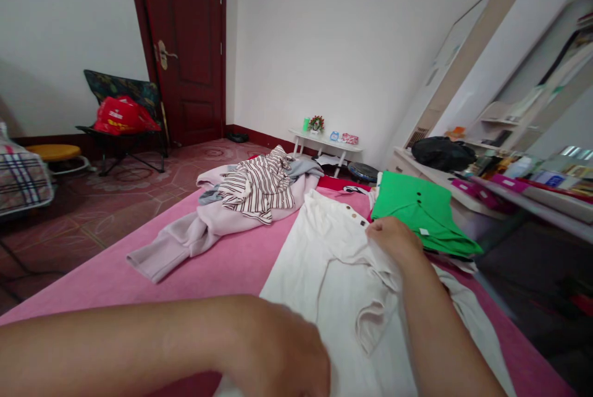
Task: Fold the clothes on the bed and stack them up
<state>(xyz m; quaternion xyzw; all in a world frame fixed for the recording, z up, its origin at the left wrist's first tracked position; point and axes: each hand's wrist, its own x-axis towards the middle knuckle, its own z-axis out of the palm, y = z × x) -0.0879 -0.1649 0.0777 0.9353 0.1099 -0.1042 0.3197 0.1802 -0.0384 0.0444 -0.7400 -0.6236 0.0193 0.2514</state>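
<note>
A white buttoned shirt (324, 286) lies spread on the pink bed cover (222, 267) in front of me. My right hand (393, 238) is closed, pinching the shirt's fabric near the collar and buttons. My left hand (282, 347) is low in the foreground, fingers curled down onto the shirt's lower edge; what it grips is partly hidden. A folded green shirt (424, 212) lies just beyond my right hand.
A heap of clothes, striped top (257, 187) and pale pink garment (185, 239), lies on the far side of the bed. A cluttered desk (509, 193) runs along the right. A chair with a red bag (123, 116) stands by the dark red door (185, 45). A small white table (324, 141) stands by the wall.
</note>
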